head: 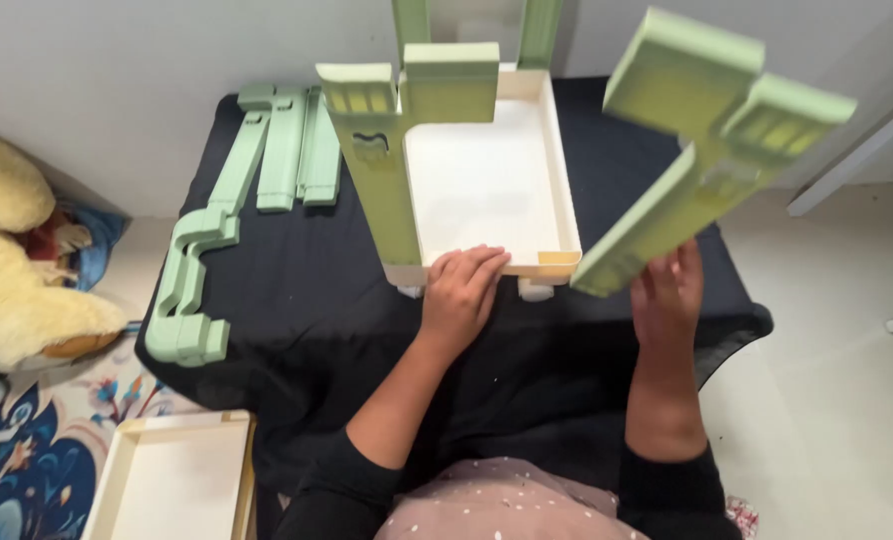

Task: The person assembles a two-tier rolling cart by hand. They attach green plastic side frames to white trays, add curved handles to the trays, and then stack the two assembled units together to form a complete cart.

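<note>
Head view: right hand grips a green post, its long axis tilting toward one o'clock, just right of the white tray. Left hand presses flat, fingers spread, on the tray's near rim at six o'clock.

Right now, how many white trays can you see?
2. One tray sits on the black cloth, with the left hand on its near edge. The other tray lies on the floor at bottom left, partly cut off by the picture's edge. More could be hidden.
</note>
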